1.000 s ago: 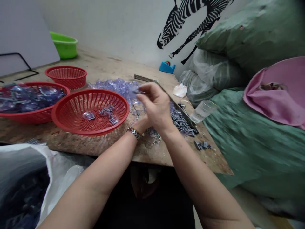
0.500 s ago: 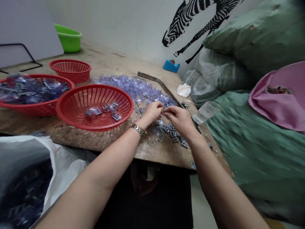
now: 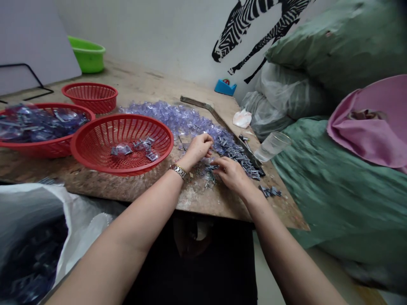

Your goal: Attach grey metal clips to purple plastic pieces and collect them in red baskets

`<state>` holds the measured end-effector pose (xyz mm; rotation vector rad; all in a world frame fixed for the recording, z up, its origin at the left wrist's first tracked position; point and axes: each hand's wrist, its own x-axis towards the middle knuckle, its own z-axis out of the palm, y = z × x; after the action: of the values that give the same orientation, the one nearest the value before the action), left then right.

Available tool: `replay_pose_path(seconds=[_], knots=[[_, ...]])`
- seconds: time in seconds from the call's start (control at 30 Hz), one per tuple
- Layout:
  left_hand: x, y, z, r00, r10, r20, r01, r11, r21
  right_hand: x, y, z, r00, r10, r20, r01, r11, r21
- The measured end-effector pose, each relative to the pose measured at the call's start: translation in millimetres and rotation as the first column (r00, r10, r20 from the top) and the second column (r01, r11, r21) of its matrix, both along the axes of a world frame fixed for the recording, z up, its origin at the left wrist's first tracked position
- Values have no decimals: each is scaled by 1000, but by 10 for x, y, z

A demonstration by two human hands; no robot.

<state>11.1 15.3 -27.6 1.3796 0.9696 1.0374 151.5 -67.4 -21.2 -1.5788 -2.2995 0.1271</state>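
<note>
While three red baskets [image 3: 122,142] stand left, both hands' curled fingers [image 3: 208,140] touch small clips [image 3: 241,159]; grip unclear.

Red baskets [image 3: 122,144], pale purple clear pieces [image 3: 178,116], green tub [image 3: 86,54], black-striped zebra [image 3: 251,25].

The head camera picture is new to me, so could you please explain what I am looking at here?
The camera sits on a person's head and looks down at their two bare hands; no machine is involved. The left hand, with a metal wristwatch, and the right hand rest on a worn wooden tabletop, among a heap of clear bluish plastic pieces and small dark metal clips. Whether either hand grips a piece is too small to tell. The nearest round red plastic basket holds a few finished pieces. A clear drinking glass stands to the right.
</note>
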Motion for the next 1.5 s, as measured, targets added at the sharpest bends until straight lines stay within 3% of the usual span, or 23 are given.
replay_pose_path(seconds=[0.27, 0.43, 0.53, 0.6, 0.67, 0.73, 0.8, 1.0, 1.23, 1.37, 1.5], knots=[[12, 3, -23, 1000, -23, 19, 22, 1000, 3, -94, -22, -59, 994, 12, -105, -6, 999, 51], [5, -38, 19, 996, -52, 75, 54, 998, -26, -37, 15, 58, 946, -114, -302, 177, 966, 188], [-9, -100, 52, 983, -148, 105, 155, 986, -64, 19, 54, 137, 894, -155, -420, 282, 924, 259], [-25, -139, 77, 946, -281, 159, 300, 947, -117, 40, 76, 166, 859, -136, -493, 305, 910, 280], [-45, -162, 106, 883, -402, 243, 449, 875, -182, 44, 89, 175, 830, -108, -547, 313, 902, 298], [-64, -164, 138, 828, -459, 322, 541, 805, -244, 35, 90, 170, 816, -88, -571, 319, 893, 318], [-80, -153, 163, 807, -457, 374, 569, 771, -287, 26, 87, 157, 816, -81, -572, 316, 892, 324], [-97, -145, 178, 791, -412, 451, 576, 749, -327, 42, 89, 113, 836, -80, -543, 290, 904, 315], [-106, -163, 216, 799, -324, 507, 512, 809, -290, 72, 74, 61, 889, -135, -438, 257, 938, 232], [-117, -152, 221, 815, -259, 519, 451, 845, -286, 97, 86, -18, 964, -198, -177, 213, 975, 68], [-105, -137, 206, 826, -196, 528, 394, 872, -292, 98, 94, -59, 979, -158, 128, 156, 987, 23]])
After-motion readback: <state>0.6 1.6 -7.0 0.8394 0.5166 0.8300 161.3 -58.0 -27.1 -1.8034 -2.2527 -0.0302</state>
